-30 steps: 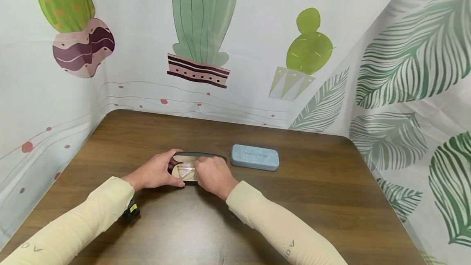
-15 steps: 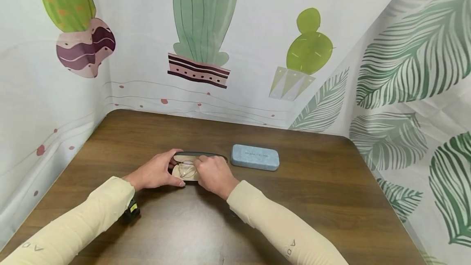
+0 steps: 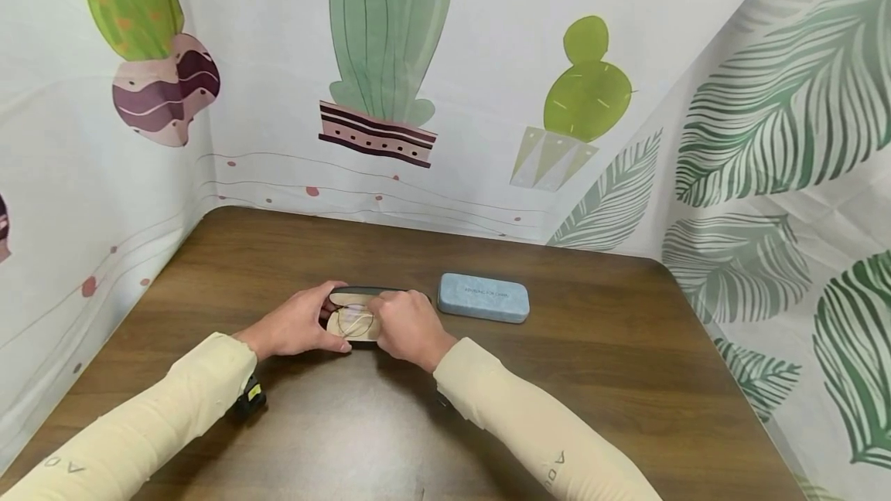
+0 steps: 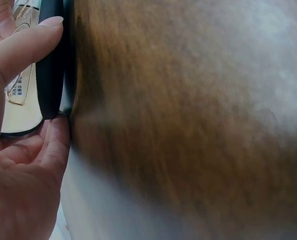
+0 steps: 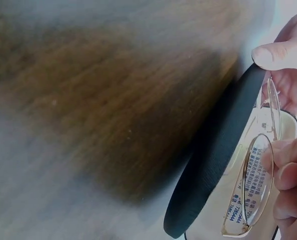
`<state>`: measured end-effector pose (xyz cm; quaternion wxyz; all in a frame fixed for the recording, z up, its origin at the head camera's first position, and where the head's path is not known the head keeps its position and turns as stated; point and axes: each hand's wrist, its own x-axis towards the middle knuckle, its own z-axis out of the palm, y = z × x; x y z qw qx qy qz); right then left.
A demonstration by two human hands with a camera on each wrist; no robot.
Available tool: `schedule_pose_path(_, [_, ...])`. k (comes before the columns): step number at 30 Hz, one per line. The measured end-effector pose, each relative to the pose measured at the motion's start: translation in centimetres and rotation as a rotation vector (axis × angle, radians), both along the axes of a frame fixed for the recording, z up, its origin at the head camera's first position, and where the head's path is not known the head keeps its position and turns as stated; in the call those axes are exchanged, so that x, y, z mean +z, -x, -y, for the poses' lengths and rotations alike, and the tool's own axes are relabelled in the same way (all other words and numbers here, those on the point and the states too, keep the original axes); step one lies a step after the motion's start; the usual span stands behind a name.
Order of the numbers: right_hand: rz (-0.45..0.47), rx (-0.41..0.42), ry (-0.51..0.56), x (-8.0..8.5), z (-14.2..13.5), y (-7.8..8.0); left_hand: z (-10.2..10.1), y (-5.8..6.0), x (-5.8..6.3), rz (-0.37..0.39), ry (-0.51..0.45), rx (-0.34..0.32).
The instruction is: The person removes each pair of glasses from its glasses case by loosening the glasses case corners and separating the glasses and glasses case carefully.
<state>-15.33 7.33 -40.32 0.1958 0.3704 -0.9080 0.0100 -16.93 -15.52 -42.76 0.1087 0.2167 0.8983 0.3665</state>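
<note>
Between seven and eight o'clock from the centre of the head view, a dark spectacle case (image 5: 213,155) sits on the wooden table (image 3: 592,362), its lid raised on the twelve o'clock side and its cream lining showing. The left hand (image 3: 302,325) grips the case from nine o'clock, thumb over the near edge and fingers tucked around the end, the hand spread just enough to span it. On the opposite side, towards four o'clock, the right hand (image 3: 411,328) has its fingers curled in closely and pinches the glasses (image 5: 256,180) beside one lens. These are thin gold-rimmed ones, inside the case and tilted in the right wrist view, with blue printed characters visible through the lens.

Just short of three o'clock from the dark case, near but apart, lies a closed pale blue case (image 3: 483,298), its small lettering too blurred to read. Cream sleeves (image 3: 543,424) come in from eight and four o'clock. Behind the table hangs a white cloth (image 3: 480,83), with a tall printed cactus (image 3: 390,37) at twelve o'clock from the dark case and green leaves (image 3: 786,99) towards two
</note>
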Motion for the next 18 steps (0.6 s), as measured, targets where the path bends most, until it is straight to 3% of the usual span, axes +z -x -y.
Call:
schedule_pose_path(13, [0.047,0.019,0.023,0.61,-0.09,0.00,-0.04,0.07,-0.10,0.001,0.003,0.001])
schedule_pose_path(18, [-0.032,0.002,-0.013,0.76,-0.09,-0.37,0.01,0.11,-0.17,0.000,-0.004,-0.005])
